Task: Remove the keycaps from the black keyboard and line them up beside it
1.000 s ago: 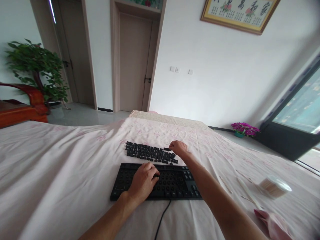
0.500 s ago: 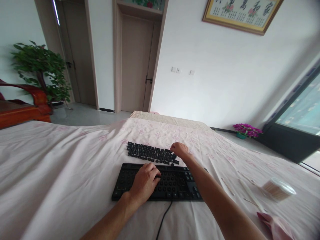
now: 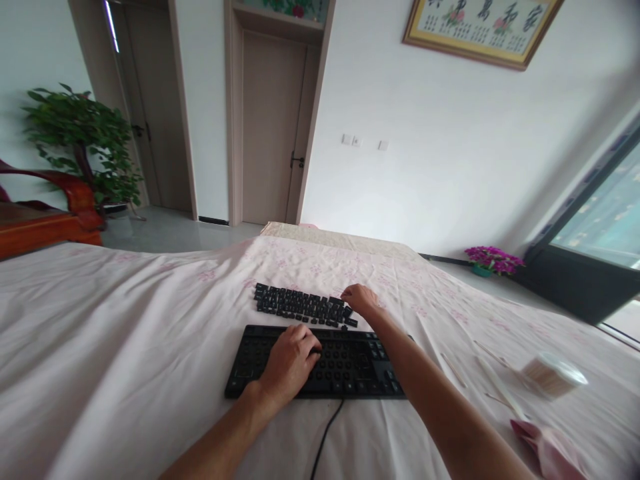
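Note:
A black keyboard (image 3: 350,373) with bare key sockets lies on the pink bedsheet, its cable (image 3: 325,440) running toward me. Loose black keycaps (image 3: 295,307) are laid out in rows just beyond it. My left hand (image 3: 290,363) rests on the middle of the keyboard, its fingers curled and its fingertips pressing down. My right hand (image 3: 361,299) reaches over the keyboard to the right end of the keycap rows. Its fingertips close on a keycap there, and the cap itself is mostly hidden under the fingers.
To the right on the sheet (image 3: 125,333) lie a round tub of cotton swabs (image 3: 550,375), several loose sticks (image 3: 493,373) and a pink cloth (image 3: 550,453). Beyond the bed are doors, a potted plant (image 3: 85,140), a red wooden seat (image 3: 45,220) and purple flowers (image 3: 493,259).
My right hand has lowered a keycap from just above the rows onto their right end and shifted slightly. My left hand stays on the keyboard.

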### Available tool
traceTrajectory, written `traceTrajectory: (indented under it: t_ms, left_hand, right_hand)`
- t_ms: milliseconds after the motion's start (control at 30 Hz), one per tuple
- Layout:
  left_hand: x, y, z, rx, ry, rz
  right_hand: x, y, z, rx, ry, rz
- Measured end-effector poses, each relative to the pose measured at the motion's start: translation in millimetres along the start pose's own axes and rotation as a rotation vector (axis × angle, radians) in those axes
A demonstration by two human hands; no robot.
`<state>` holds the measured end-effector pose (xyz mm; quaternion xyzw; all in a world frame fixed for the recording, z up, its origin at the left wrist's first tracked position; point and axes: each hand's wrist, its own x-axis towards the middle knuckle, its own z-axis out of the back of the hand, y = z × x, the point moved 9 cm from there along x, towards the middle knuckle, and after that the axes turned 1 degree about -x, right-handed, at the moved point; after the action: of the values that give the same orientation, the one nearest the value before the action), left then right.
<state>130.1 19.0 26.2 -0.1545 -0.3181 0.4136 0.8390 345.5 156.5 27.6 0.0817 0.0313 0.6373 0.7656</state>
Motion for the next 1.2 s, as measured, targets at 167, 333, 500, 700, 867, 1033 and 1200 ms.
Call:
traceTrajectory:
  t_ms: [167,333,500,700,867,1033,1200]
  left_hand:
    - [-1,0,0.0,0.002,-0.004,-0.009]
    - [-1,-1,0.3,-0.023,-0.011,-0.03]
    - [0,3,8.1,-0.104,0.038,-0.039]
    - [-8,31,47.0,-0.051,0.022,0.002]
    - [-34,58,79.6,-0.082,-0.05,0.012]
    - [-63,91,96.9,-0.258,-0.157,0.172]
    - [-84,111,95.1,-0.401,-0.098,0.273]
  right_hand:
    - [-25,0,15,0.07,-0.083,0.011]
    - [-63,6,27,0.224,-0.147,0.078]
    - [-101,11,45,0.582,-0.233,0.182]
    - [-123,17,49,0.574,-0.22,0.144]
    - [-136,40,28,0.923,-0.087,0.138]
    - [-162,90,10,1.236,0.139,0.241]
    - [-190,137,0,1.264,0.271,0.391]
